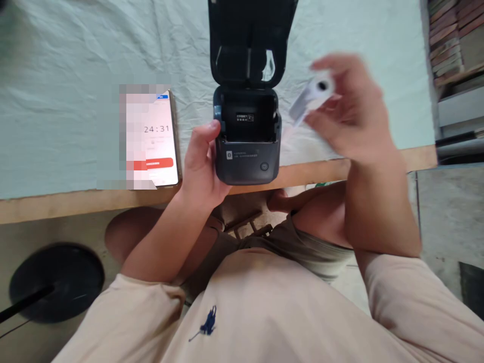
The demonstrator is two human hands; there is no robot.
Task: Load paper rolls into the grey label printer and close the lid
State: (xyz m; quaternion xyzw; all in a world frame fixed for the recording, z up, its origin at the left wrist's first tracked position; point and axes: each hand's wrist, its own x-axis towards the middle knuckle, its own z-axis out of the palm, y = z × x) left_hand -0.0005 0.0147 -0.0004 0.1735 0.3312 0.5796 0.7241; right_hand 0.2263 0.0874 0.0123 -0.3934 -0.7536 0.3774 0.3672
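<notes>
A small dark grey label printer (247,151) stands at the table's near edge with its lid (251,40) swung up and its paper bay empty. My left hand (202,164) grips the printer's left side, thumb on its top rim. My right hand (350,111), blurred by motion, holds a small white paper roll (312,96) in the air to the right of the printer, a short strip of paper hanging from the roll.
A phone (159,138) lies left of the printer showing 24:31 and a red button. A pale green cloth (75,60) covers the wooden table. Shelves with books (451,40) stand at far right. A round black base (56,280) sits on the floor at lower left.
</notes>
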